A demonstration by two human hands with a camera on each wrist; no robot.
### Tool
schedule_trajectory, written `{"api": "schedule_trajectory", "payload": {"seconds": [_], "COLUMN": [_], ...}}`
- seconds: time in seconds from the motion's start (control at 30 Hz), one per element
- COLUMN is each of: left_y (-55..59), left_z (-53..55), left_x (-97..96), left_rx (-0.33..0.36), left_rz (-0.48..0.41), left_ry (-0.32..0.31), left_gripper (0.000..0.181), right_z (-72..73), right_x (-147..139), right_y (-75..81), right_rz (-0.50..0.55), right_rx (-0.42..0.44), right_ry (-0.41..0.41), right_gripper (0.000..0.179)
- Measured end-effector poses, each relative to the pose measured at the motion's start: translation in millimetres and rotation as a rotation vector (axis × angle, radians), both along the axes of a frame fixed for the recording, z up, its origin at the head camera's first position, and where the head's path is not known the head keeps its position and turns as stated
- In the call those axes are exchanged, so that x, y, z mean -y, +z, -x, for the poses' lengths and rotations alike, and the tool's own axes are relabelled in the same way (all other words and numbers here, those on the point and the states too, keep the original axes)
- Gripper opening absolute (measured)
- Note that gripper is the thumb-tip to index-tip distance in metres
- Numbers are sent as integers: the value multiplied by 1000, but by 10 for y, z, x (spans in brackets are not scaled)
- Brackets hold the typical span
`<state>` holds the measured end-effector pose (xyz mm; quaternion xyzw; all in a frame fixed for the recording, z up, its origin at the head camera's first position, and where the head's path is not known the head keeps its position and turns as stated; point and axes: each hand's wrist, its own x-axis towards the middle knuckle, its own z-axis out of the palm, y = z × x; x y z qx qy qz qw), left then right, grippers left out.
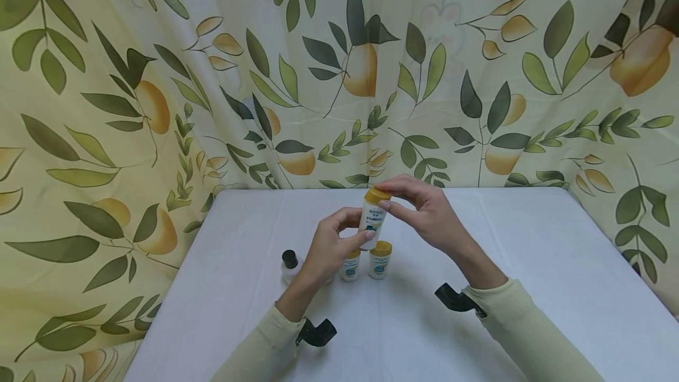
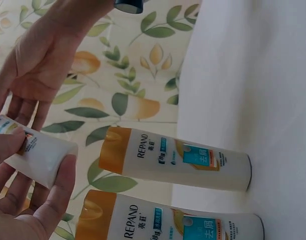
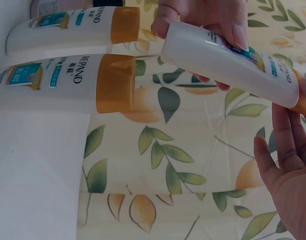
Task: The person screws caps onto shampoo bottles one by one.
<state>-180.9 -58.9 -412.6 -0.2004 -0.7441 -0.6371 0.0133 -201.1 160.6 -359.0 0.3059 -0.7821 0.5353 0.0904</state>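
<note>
A white shampoo bottle [image 1: 373,220] with a yellow-orange cap is held up over the table, slightly tilted. My left hand [image 1: 330,244] grips its lower body, thumb across the label, as the left wrist view also shows on the bottle [image 2: 47,157]. At the top, my right hand [image 1: 427,214] pinches the cap [image 3: 301,105] between thumb and fingers. Two matching shampoo bottles stand upright below, one on the right [image 1: 379,262] and one beside it [image 1: 350,268], partly hidden by the held bottle and left hand. Their labels read REPAND.
Left of these stands a pale bottle [image 1: 289,273] with a black cap, partly behind the left forearm. The white-covered table [image 1: 530,240] extends to both sides. A leaf-and-fruit patterned curtain [image 1: 329,75] hangs behind it. Each wrist carries a black camera mount [image 1: 318,333].
</note>
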Motion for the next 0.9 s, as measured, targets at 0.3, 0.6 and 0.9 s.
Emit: {"api": "schedule_trajectory", "payload": {"seconds": [0.3,0.6,0.9], "left_y": [5,30,21], "left_z": [-11,-12,-18], "left_x": [-24,-2,20], "left_rx": [-25,0,36], "left_rz": [-8,-18,-31], "left_ry": [37,54,26], "left_gripper": [37,36,38], "right_z": [3,24,72], "right_x": [8,-53,-105], "right_y": [29,66,49], "right_rz": [-36,-133,-115], "right_rx": [-30,-117,-121], "right_ry": [-38,21,18], "right_gripper": [31,35,37]}}
